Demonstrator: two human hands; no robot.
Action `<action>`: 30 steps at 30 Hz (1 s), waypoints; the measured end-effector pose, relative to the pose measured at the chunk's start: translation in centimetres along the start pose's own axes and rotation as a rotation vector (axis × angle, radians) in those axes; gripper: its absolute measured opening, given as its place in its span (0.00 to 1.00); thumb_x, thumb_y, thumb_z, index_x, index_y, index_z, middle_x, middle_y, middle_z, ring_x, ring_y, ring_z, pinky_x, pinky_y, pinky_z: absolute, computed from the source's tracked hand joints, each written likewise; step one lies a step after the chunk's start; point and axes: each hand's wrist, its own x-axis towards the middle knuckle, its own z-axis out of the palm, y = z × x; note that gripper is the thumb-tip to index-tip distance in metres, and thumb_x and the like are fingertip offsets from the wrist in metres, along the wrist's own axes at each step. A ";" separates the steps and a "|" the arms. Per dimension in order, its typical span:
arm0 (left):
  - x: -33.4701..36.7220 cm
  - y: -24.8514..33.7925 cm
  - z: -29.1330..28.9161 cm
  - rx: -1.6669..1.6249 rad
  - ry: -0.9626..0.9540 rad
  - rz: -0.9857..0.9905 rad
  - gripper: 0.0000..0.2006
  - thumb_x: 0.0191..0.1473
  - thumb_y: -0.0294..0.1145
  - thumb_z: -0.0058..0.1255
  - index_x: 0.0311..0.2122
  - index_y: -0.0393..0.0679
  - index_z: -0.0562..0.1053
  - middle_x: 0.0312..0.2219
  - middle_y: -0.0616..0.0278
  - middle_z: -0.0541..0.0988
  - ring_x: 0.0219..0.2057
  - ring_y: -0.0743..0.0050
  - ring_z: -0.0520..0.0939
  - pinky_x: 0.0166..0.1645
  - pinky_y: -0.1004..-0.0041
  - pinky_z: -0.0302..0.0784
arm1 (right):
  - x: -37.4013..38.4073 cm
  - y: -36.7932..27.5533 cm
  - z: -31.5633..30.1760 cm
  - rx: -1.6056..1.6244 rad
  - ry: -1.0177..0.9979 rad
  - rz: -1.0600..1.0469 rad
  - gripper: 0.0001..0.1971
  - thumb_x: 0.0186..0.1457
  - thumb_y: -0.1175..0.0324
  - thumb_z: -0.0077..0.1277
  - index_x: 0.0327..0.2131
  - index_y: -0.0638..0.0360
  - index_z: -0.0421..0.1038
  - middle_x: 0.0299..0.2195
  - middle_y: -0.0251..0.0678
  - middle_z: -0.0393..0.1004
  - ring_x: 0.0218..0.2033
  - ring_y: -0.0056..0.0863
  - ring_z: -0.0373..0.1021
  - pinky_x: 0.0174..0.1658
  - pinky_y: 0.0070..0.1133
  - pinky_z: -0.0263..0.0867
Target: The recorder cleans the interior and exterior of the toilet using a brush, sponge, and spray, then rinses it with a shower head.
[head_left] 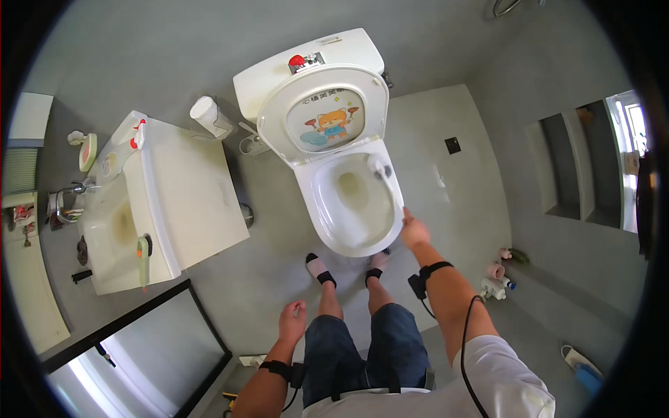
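Observation:
My right hand (416,231) is closed around the handle of a white toilet brush (387,183), index finger lying along it. The brush head rests against the inner right side of the toilet bowl (324,214), near the seat hinge. Yellowish water (352,189) stands at the bottom of the bowl. The raised lid (376,104) leans back on the tank and carries a cartoon animal picture. My left hand (293,322) hangs in front of my left thigh, its fingers curled in, with nothing visible in them.
To the left stands a washbasin (157,230) with a green-handled brush (143,261) and a red-and-white bottle (139,134) on it. A brush holder (253,144) sits beside the toilet. Several bottles (493,287) line the right wall. A floor drain (453,145) lies at right.

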 end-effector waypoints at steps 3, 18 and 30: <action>-0.5 -0.8 -0.1 -0.017 0.013 -0.068 0.18 0.64 0.45 0.53 0.48 0.41 0.78 0.42 0.52 0.83 0.46 0.58 0.84 0.51 0.65 0.77 | -4.8 3.5 5.6 0.029 -0.094 0.142 0.24 0.67 0.66 0.37 0.66 0.45 0.60 0.51 0.57 0.74 0.53 0.55 0.71 0.55 0.41 0.68; -0.5 -3.8 -0.4 -0.063 -0.047 0.039 0.16 0.63 0.42 0.53 0.45 0.41 0.79 0.43 0.49 0.81 0.47 0.48 0.81 0.54 0.59 0.75 | 0.7 -8.4 7.0 0.504 0.636 -0.217 0.22 0.71 0.65 0.37 0.66 0.48 0.60 0.46 0.53 0.77 0.45 0.51 0.74 0.48 0.37 0.69; -0.2 -6.8 -5.0 -0.036 -0.041 -0.181 0.16 0.63 0.44 0.53 0.45 0.42 0.79 0.43 0.50 0.81 0.48 0.48 0.80 0.56 0.59 0.73 | -1.0 -23.4 3.0 2.015 -0.129 0.407 0.12 0.74 0.57 0.32 0.47 0.50 0.62 0.20 0.27 0.55 0.14 0.18 0.48 0.16 0.20 0.45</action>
